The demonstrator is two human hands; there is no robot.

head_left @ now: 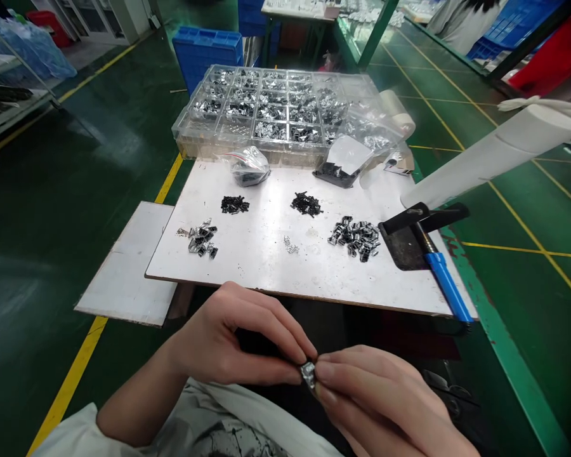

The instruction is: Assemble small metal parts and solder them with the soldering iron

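Note:
Just in front of the table's near edge, a small shiny metal part (308, 374) is pinched between my two hands. My left hand (247, 336) grips it with thumb and fingertips from the left. From the right, the thumb and fingers of my right hand (375, 387) close on it too. Its exact kind is too small to make out. Beyond my hands, on the white tabletop (247, 260), lie a pile of metal-and-black parts (355, 237), a smaller similar pile (203, 238), two heaps of tiny black pieces (235, 204) (307, 204) and some tiny silver bits (290, 245).
A clear compartment box (271, 113) full of small parts stands at the table's back. Plastic bags (250, 168) lie before it. At the right are a blue-handled tool (445, 279) on a black stand and a white tube (495, 155). A white board (128, 266) sits lower left.

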